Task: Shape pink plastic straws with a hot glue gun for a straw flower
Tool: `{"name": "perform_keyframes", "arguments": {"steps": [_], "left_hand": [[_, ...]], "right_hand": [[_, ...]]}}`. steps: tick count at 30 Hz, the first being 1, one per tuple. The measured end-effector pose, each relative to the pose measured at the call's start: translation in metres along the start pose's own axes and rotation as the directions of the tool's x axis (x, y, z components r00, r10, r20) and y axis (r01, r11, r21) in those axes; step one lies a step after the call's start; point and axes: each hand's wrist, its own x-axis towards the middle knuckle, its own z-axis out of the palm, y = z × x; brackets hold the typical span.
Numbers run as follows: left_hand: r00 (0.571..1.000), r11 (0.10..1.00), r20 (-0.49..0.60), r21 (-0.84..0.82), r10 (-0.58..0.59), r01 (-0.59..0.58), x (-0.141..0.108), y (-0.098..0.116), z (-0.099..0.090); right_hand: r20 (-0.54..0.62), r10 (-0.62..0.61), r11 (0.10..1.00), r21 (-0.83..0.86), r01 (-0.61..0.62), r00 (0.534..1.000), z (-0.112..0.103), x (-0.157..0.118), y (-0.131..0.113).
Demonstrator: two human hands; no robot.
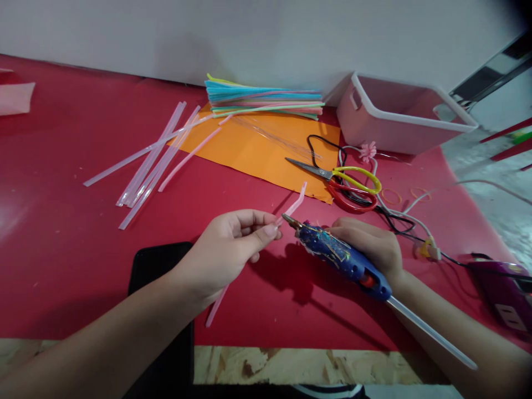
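My left hand [233, 244] pinches a thin pink strip [297, 203] between thumb and fingers, its bent end pointing up and right. A blue glue gun [341, 255] is gripped in my right hand [369, 244], whose fingers are partly hidden behind it. The gun's metal nozzle is at the pinched strip, just right of my left fingertips; whether they touch is unclear. A clear glue stick [432, 331] sticks out of the gun's rear. Another pink length [216, 306] shows below my left hand.
Scissors [324, 173] lie on orange paper [249, 149], below a pipe-cleaner bundle [266, 102]. Pink straw-like sticks [153, 160] lie left. A pink bin [390, 130], cables [386, 208] and a purple power box [499, 293] are right; a black object [160, 266] lies under my left forearm.
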Motion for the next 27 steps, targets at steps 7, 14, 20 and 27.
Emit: {"name": "perform_keyframes", "arguments": {"steps": [7,14,20,27], "left_hand": [[1.000,0.999,-0.012,0.046,-0.003,0.004,-0.0025,0.0013,0.0003],[1.000,0.997,-0.014,0.076,-0.020,0.021,-0.0013,0.0020,0.0016],[1.000,0.998,-0.008,0.060,0.004,-0.003,-0.0003,0.0007,0.0008],[1.000,0.997,-0.010,0.076,0.010,-0.009,-0.0021,0.0022,0.0013]], "right_hand": [[0.011,0.015,1.000,0.010,-0.016,1.000,0.0001,-0.0009,-0.0018],[0.013,0.014,1.000,0.023,-0.015,1.000,0.0011,-0.0026,0.0017],[0.009,-0.001,1.000,-0.015,0.001,1.000,0.0020,0.0002,-0.0003],[0.020,0.023,1.000,0.008,-0.023,1.000,0.0023,0.0010,0.0004]]}}
